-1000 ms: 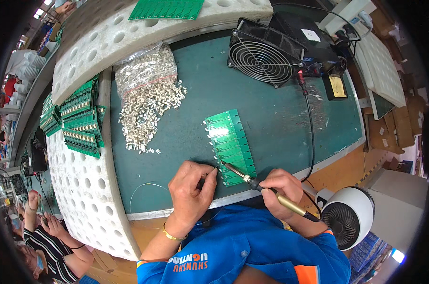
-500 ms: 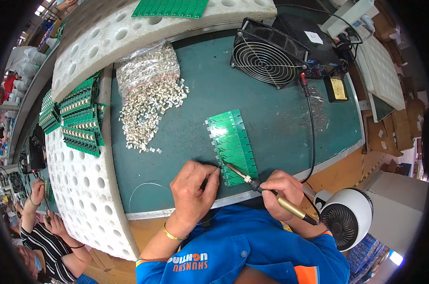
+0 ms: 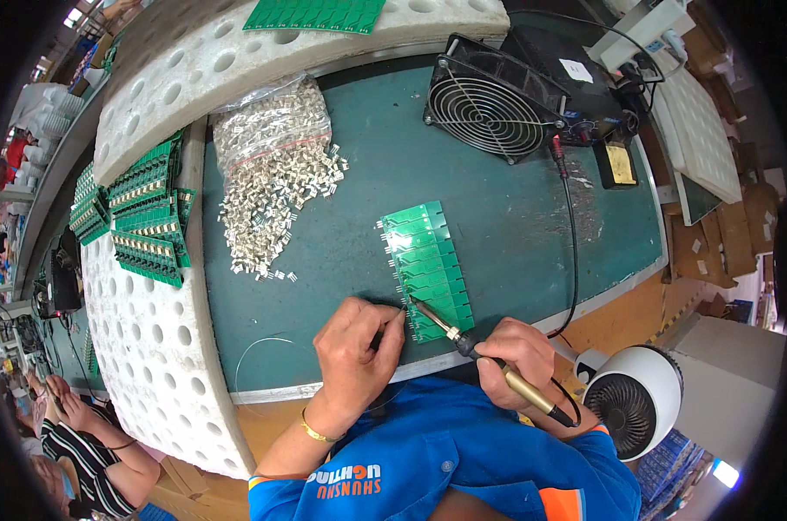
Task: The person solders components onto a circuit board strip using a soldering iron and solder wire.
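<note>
With wire point(image 3: 276, 339) pinched in left hand point(image 3: 356, 343) and soldering iron point(image 3: 464, 342) in right hand point(image 3: 516, 358), pins point(image 3: 380, 226) lining the green board point(image 3: 431, 265) could be bridged by overfeeding.

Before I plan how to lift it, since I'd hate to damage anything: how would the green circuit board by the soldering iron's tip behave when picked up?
The green circuit board would probably stay stiff, as it lies like a flat panel. It looks thin, so likely light for its size. The small prongs jutting from its left edge might snag or bend.
</note>
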Action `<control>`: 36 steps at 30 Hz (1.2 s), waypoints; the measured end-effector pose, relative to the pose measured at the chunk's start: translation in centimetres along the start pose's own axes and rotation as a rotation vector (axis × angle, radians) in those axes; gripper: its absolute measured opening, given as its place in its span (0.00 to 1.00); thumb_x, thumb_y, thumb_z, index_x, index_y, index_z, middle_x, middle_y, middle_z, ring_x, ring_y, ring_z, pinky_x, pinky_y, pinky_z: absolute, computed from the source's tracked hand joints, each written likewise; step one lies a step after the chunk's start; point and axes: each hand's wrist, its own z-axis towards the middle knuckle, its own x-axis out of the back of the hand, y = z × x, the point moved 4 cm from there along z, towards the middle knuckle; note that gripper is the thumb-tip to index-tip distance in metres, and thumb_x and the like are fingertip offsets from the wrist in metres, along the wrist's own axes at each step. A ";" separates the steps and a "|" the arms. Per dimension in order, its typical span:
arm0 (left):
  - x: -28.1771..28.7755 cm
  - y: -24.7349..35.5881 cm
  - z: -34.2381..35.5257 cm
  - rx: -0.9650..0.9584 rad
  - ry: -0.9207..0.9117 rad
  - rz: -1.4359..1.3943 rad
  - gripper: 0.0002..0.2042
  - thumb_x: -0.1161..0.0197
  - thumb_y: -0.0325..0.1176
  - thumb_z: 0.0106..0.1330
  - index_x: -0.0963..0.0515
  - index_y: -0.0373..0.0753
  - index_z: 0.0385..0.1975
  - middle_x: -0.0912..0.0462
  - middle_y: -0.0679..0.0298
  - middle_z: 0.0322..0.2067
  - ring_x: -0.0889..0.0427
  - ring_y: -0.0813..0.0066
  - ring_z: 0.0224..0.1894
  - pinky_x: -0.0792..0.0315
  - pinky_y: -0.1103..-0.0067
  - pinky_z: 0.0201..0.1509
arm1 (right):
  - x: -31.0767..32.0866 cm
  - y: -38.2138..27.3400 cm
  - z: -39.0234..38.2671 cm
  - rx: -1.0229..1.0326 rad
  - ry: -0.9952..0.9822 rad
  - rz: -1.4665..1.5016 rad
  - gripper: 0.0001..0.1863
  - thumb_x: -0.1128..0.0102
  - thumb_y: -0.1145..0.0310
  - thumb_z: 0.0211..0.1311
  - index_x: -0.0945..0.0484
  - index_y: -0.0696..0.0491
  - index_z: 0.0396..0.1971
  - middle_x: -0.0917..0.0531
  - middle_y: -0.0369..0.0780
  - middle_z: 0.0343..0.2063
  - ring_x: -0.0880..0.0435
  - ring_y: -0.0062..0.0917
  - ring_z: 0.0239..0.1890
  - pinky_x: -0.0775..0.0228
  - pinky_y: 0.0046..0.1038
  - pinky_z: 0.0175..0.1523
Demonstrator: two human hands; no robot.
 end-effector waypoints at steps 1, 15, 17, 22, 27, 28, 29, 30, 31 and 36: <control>0.0 0.0 0.0 -0.007 -0.007 -0.001 0.04 0.31 0.20 0.54 0.18 0.35 0.25 0.25 0.64 0.20 0.28 0.78 0.19 0.35 0.81 0.21 | 0.0 0.0 0.0 0.000 -0.005 0.003 0.11 0.33 0.79 0.46 0.22 0.58 0.32 0.20 0.41 0.21 0.24 0.29 0.16 0.31 0.28 0.22; 0.0 0.1 -0.1 -0.019 -0.026 -0.006 0.03 0.31 0.20 0.54 0.18 0.36 0.25 0.25 0.64 0.19 0.28 0.76 0.19 0.35 0.80 0.22 | -0.4 -0.8 -0.6 0.066 -0.023 -0.050 0.14 0.30 0.77 0.43 0.23 0.58 0.33 0.23 0.39 0.19 0.24 0.28 0.16 0.31 0.28 0.22; 0.0 0.0 -0.2 -0.016 -0.025 -0.012 0.03 0.31 0.20 0.53 0.18 0.35 0.25 0.25 0.64 0.19 0.27 0.76 0.19 0.35 0.80 0.22 | -0.4 -0.9 -0.8 0.080 -0.043 -0.053 0.14 0.29 0.75 0.44 0.23 0.58 0.33 0.23 0.39 0.19 0.24 0.28 0.16 0.31 0.28 0.22; 0.0 0.1 -0.1 -0.019 -0.041 0.004 0.04 0.31 0.20 0.54 0.18 0.35 0.25 0.24 0.63 0.20 0.27 0.75 0.20 0.34 0.79 0.22 | -0.6 -1.0 -1.3 0.097 -0.074 -0.092 0.17 0.26 0.67 0.49 0.23 0.58 0.34 0.23 0.38 0.20 0.24 0.28 0.17 0.31 0.28 0.22; 0.0 -0.1 -0.2 -0.021 -0.035 0.008 0.04 0.31 0.20 0.53 0.18 0.35 0.25 0.24 0.63 0.20 0.27 0.75 0.20 0.34 0.79 0.22 | -0.7 -1.1 -1.2 0.093 -0.069 -0.085 0.16 0.27 0.67 0.50 0.23 0.58 0.34 0.23 0.39 0.20 0.24 0.28 0.17 0.31 0.28 0.22; 0.0 -0.1 -0.2 -0.011 -0.034 0.004 0.04 0.31 0.20 0.53 0.19 0.35 0.25 0.24 0.63 0.20 0.26 0.75 0.20 0.34 0.79 0.22 | -0.7 -1.1 -1.2 0.095 -0.067 -0.087 0.16 0.27 0.67 0.51 0.23 0.58 0.35 0.23 0.39 0.20 0.24 0.28 0.17 0.31 0.28 0.22; -0.1 -0.1 -0.2 -0.011 -0.034 0.003 0.04 0.31 0.20 0.53 0.19 0.35 0.25 0.24 0.63 0.20 0.26 0.75 0.20 0.34 0.79 0.22 | -0.7 -1.1 -1.2 0.095 -0.067 -0.088 0.16 0.27 0.67 0.51 0.23 0.58 0.35 0.23 0.39 0.20 0.24 0.28 0.17 0.31 0.28 0.22; -0.1 -0.1 -0.1 -0.016 -0.031 0.003 0.04 0.31 0.20 0.53 0.19 0.35 0.25 0.24 0.62 0.20 0.26 0.74 0.20 0.33 0.79 0.22 | -0.7 -1.2 -1.2 0.097 -0.062 -0.087 0.16 0.27 0.66 0.52 0.23 0.58 0.34 0.22 0.39 0.20 0.24 0.28 0.17 0.31 0.28 0.22; -0.1 -0.1 -0.1 -0.022 -0.029 0.003 0.04 0.31 0.20 0.53 0.19 0.35 0.25 0.24 0.62 0.20 0.26 0.74 0.21 0.33 0.79 0.22 | -0.7 -1.2 -1.2 0.100 -0.057 -0.087 0.15 0.27 0.66 0.52 0.23 0.58 0.34 0.22 0.39 0.21 0.24 0.29 0.17 0.31 0.28 0.22; 0.0 -0.1 -0.1 -0.043 -0.042 -0.002 0.04 0.31 0.19 0.53 0.19 0.35 0.25 0.23 0.62 0.20 0.25 0.72 0.21 0.32 0.78 0.23 | -0.6 -1.3 -1.2 0.100 -0.084 -0.088 0.15 0.28 0.66 0.53 0.23 0.58 0.34 0.23 0.39 0.20 0.24 0.29 0.17 0.31 0.28 0.22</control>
